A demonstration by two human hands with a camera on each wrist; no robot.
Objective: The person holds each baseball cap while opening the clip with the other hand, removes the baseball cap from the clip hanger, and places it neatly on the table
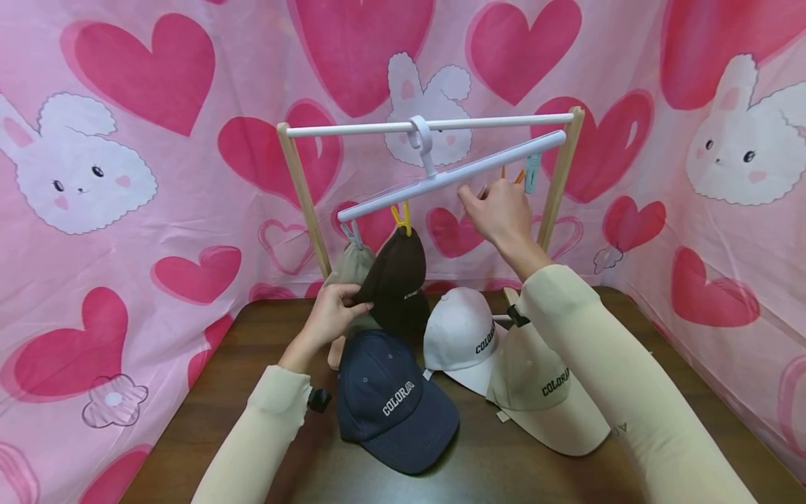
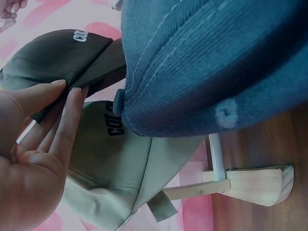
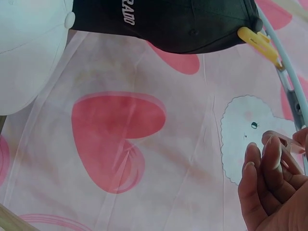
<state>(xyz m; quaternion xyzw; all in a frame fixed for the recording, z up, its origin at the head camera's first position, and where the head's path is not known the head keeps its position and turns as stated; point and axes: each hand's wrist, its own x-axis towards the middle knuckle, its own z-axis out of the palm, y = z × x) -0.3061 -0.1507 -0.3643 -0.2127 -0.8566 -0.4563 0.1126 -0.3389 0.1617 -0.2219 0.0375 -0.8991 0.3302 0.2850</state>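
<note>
A white bar hanger [image 1: 453,171] hangs tilted, its right end higher. A yellow clip [image 1: 403,218] on it holds a dark brown cap [image 1: 397,280]. Further left a grey clip [image 1: 352,234] holds an olive-beige cap [image 2: 108,163], partly behind the brown one. My left hand [image 1: 331,315] pinches the brown cap's edge between thumb and fingers. Up at the hanger, right of its hook, my right hand [image 1: 504,213] pinches a pale pinkish clip [image 3: 284,151], mostly hidden by fingers in the head view. Right of that hand hang an orange clip [image 1: 520,176] and a light-blue clip [image 1: 532,173].
The hanger's hook sits on a white rail [image 1: 352,129] between wooden posts [image 1: 305,196]. On the brown table [image 1: 252,350] lie a navy cap [image 1: 390,399], a white cap [image 1: 460,336] and a beige cap [image 1: 535,385], in front of the rack. A pink heart-patterned cloth [image 1: 189,189] surrounds the table.
</note>
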